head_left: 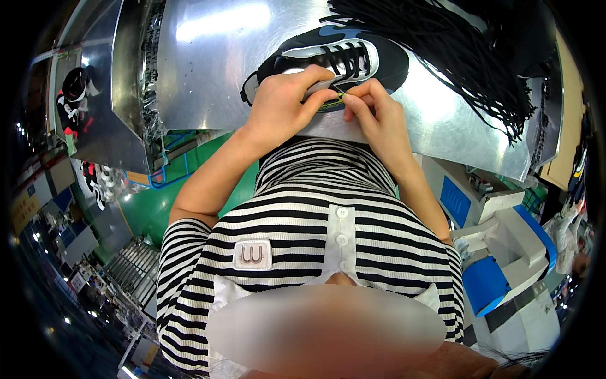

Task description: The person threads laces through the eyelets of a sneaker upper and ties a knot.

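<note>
A black shoe upper (392, 66) with a pale grey-white lacing panel lies on the metal table, its toe to the right. Black shoelace (343, 58) crosses the panel in several rows. My left hand (282, 101) is closed on the near edge of the panel, lifting it between thumb and fingers. Close beside it, my right hand (377, 114) pinches a thin end that appears to be the shoelace, near the eyelets. Fingertips partly hide that end. A yellow-green patch (332, 101) shows on the upper beneath my hands.
A big bundle of loose black shoelaces (451, 54) spreads over the back right of the shiny metal table (208, 76). Raised metal sides bound the table left and right. A grey-white machine with blue parts (505, 252) stands at my right. Other shoe parts (76, 95) lie far left.
</note>
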{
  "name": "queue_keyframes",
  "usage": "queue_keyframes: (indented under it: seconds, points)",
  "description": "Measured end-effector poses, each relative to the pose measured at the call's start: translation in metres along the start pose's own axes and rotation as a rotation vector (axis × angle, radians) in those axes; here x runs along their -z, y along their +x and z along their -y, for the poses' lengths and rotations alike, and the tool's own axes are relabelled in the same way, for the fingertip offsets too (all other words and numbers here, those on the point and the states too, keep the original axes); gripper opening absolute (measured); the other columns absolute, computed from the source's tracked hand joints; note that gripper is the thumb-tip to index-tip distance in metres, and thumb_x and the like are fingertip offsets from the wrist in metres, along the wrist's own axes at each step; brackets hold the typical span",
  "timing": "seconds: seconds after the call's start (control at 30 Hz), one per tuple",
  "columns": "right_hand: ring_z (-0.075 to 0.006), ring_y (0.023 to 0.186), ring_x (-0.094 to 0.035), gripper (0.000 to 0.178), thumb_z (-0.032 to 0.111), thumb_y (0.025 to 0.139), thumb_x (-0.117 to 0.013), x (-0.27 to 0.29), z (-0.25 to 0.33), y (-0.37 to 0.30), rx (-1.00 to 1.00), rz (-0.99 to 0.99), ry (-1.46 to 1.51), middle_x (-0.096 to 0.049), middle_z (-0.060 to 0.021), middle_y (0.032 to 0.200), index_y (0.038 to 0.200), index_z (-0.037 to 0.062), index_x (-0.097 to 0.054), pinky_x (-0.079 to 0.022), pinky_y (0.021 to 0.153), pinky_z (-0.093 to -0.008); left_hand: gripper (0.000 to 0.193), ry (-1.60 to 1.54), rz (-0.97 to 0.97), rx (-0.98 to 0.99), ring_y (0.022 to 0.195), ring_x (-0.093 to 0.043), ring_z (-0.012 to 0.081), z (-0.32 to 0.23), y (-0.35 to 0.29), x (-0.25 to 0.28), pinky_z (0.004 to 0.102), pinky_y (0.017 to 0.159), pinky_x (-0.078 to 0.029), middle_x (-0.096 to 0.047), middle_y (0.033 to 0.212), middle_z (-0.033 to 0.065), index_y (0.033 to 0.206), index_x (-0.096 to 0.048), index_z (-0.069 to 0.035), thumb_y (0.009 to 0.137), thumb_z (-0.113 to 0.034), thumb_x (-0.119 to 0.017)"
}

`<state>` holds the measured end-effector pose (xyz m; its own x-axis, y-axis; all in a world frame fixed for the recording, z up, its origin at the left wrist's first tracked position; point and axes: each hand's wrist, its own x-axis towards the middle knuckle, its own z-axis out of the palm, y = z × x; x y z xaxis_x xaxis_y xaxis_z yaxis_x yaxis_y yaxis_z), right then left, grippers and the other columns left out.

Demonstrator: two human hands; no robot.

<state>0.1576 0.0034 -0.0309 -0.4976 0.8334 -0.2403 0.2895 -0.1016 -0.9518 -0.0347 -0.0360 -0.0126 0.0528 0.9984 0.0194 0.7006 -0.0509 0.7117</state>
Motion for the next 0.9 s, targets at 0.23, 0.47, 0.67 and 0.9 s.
queue_keyframes:
  seconds: [0.23, 0.47, 0.67, 0.9]
  points:
    - [-0.0135, 0.062, -0.062, 0.018, 0.015, 0.094, -0.062, -0.011, 0.005, 0.007, -0.11, 0.02, 0.039, -0.066, -0.0078, 0.07, 0.095, 0.0021, -0.05, -0.047, 0.06, -0.0275, 0.028, 0.027, 0.032, -0.242, 0.067, -0.065, 0.0288, 0.003, -0.007, -0.007, 0.0355, 0.058, -0.049, -0.067, 0.081, 0.0123, 0.11, -0.063, -0.002, 0.085, -0.009, -0.071]
    - [-0.0066, 0.063, -0.057, 0.016, 0.015, 0.091, -0.067, 0.048, 0.007, 0.003, -0.009, 0.072, -0.012, -0.064, -0.0029, 0.071, 0.101, 0.0033, -0.061, -0.044, 0.06, -0.0216, 0.024, -0.116, 0.089, -0.102, 0.082, -0.07, 0.0297, -0.004, -0.008, -0.004, 0.0334, 0.073, -0.056, -0.071, 0.099, 0.0146, 0.108, -0.068, -0.003, 0.085, -0.01, -0.071]
    - [-0.0059, 0.066, -0.057, 0.015, 0.011, 0.09, -0.069, 0.027, -0.025, 0.043, 0.363, -0.404, -0.12, -0.067, -0.0041, 0.076, 0.101, 0.0021, -0.063, -0.046, 0.058, -0.022, 0.028, -0.029, 0.267, -0.028, 0.057, -0.061, 0.0294, -0.002, 0.003, 0.004, 0.0348, 0.054, -0.046, -0.065, 0.071, 0.0148, 0.096, -0.069, -0.005, 0.082, -0.029, -0.075]
    - [-0.0036, 0.058, -0.05, 0.013, 0.01, 0.09, -0.07, 0.023, -0.028, 0.042, 0.244, -0.479, -0.017, -0.063, -0.0001, 0.07, 0.098, 0.0023, -0.063, -0.04, 0.053, -0.0201, 0.036, 0.23, 0.354, -0.144, 0.045, -0.05, 0.0287, 0.001, 0.004, 0.029, 0.0383, 0.048, -0.037, -0.051, 0.053, 0.0112, 0.073, -0.061, -0.004, 0.085, -0.037, -0.072]
